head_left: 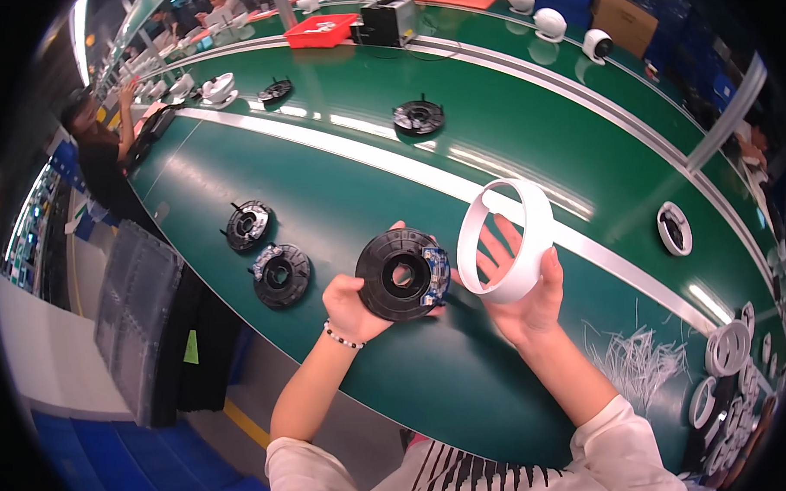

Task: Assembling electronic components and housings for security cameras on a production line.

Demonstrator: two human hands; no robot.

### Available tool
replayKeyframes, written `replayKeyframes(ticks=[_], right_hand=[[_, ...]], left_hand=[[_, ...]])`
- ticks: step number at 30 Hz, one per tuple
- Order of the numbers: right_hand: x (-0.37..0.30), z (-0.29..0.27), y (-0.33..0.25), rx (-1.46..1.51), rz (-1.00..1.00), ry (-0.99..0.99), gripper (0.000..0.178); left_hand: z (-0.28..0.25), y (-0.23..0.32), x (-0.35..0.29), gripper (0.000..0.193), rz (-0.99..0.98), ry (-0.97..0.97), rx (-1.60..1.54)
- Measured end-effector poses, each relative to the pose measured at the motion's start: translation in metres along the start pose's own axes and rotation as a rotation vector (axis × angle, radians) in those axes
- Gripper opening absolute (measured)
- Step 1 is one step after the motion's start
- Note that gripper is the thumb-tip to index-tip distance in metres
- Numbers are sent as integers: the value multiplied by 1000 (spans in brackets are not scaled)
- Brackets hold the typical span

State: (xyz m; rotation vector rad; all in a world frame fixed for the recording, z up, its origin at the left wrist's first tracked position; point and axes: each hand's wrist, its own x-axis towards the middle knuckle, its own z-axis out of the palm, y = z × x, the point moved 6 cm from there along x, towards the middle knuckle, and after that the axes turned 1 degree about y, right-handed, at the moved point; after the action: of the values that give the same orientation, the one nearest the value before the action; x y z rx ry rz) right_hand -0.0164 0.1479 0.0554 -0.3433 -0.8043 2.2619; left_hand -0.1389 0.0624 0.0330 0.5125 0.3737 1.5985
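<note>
Between the thumb and fingers of my left hand (pixel 358 309) is a round black plastic base (pixel 384 291). It has a hole in its middle and a blue circuit board (pixel 436 277) along its right side. My right hand (pixel 534 305) grips a white plastic ring (pixel 535 232), tilted up, with its fingers showing through the opening. The base and the ring are side by side above the green table, close but apart. Left of my left hand, two similar black bases (pixel 283 275) lie on the table next to each other.
A pile of thin white strips (pixel 644 362) lies to the right, beside a stack of white rings (pixel 727 349). Beyond the white rail, black bases (pixel 418 116) lie on the green belt. A red tray (pixel 320 30) stands farther back. Another person (pixel 104 147) is at the far left.
</note>
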Motion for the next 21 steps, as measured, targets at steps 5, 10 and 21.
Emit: replayKeyframes(ticks=[5,10,21], right_hand=[[29,29,4,-39,11,-146,87],[53,55,-16,189,39,-157,104],[97,128,66,98,375,-252,117]], left_hand=[[1,10,8,77,-51,-64,-236],[-24,19,12,74,46,50,-297],[-22,38,-22,60,294,323,-419]])
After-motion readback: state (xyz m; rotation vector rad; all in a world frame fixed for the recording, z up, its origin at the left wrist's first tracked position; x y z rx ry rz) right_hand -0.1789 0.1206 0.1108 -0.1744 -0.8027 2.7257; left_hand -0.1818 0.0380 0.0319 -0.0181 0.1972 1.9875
